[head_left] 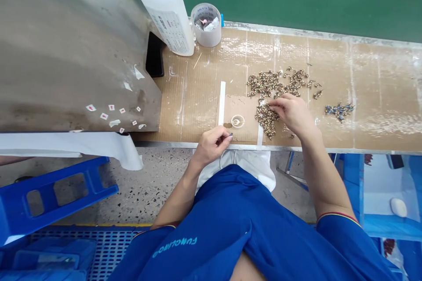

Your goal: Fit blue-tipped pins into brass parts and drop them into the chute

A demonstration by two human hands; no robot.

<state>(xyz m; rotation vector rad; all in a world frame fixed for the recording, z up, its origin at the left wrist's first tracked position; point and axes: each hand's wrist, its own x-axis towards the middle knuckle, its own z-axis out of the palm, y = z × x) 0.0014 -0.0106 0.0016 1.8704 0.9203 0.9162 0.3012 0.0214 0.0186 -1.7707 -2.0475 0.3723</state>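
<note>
part (230,136) half hidden in left hand (212,145)

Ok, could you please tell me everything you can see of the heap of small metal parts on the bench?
The parts are small, brass-coloured pieces, too small to identify exactly. They lie loose and tangled on a cardboard bench top, in an upper and a lower cluster, with a few strays to the right. The right hand rests its fingers on the lower cluster.
</note>
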